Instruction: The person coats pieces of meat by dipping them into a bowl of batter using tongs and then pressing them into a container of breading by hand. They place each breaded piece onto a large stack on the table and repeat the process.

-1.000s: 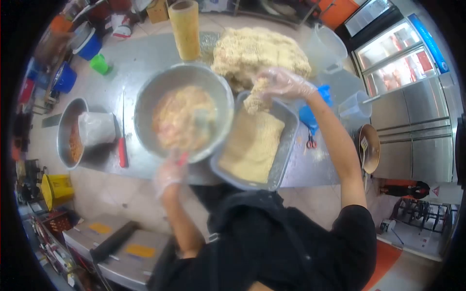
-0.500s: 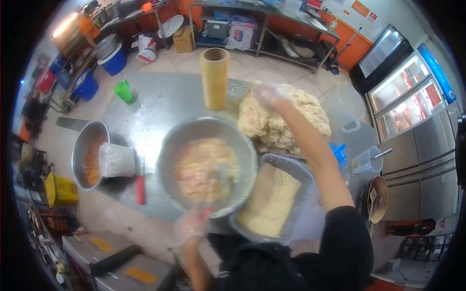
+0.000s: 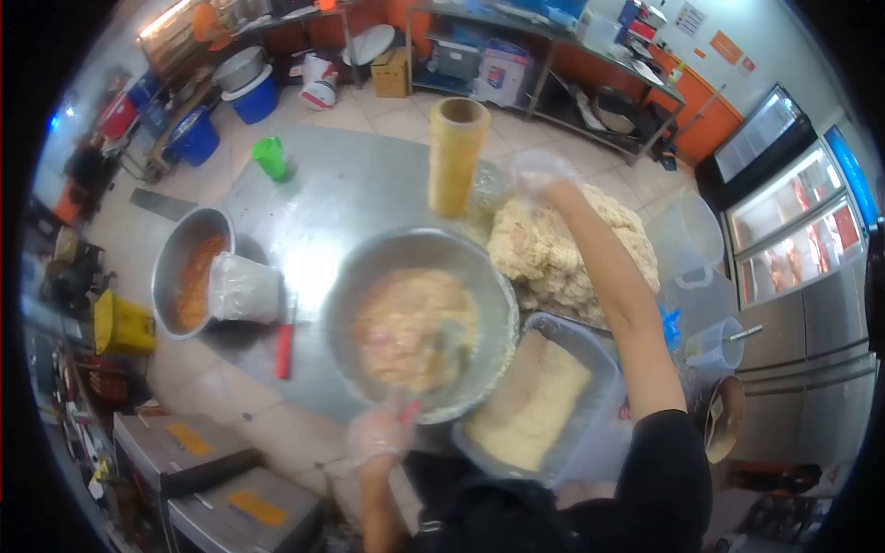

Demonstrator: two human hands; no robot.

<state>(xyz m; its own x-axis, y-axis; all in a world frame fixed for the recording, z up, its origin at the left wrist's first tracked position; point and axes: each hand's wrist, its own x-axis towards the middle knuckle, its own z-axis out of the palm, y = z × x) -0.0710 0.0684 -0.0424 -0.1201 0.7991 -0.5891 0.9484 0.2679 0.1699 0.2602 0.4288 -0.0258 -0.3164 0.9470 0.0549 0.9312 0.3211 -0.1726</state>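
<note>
In a clear plastic glove, my left hand (image 3: 380, 433) is closed round the red handle of a metal utensil (image 3: 450, 343) at the near rim of a large metal bowl (image 3: 343, 276). The utensil's head lies blurred in a wet, pale mix of pieces (image 3: 406, 323). My right hand (image 3: 544, 173), gloved too, is stretched out over the far end of a big heap of flour-coated pieces (image 3: 576, 253); motion smears its fingers. Between the bowl and my right arm stands a grey tub (image 3: 604, 369) with pale yellow flour or crumbs (image 3: 525, 405) in it.
A roll of plastic film (image 3: 454, 161) stands upright beyond the bowl. To the left are a red-handled knife (image 3: 285, 350), a plastic bag (image 3: 241, 290), a metal basin (image 3: 161, 286) and a green cup (image 3: 269, 158). Clear jugs (image 3: 701, 244) stand right. A person in orange (image 3: 210, 26) is far off.
The view has shifted, so the table's things sit further right in it. My right hand stays over the heap's far end. My left hand keeps hold of the utensil.
</note>
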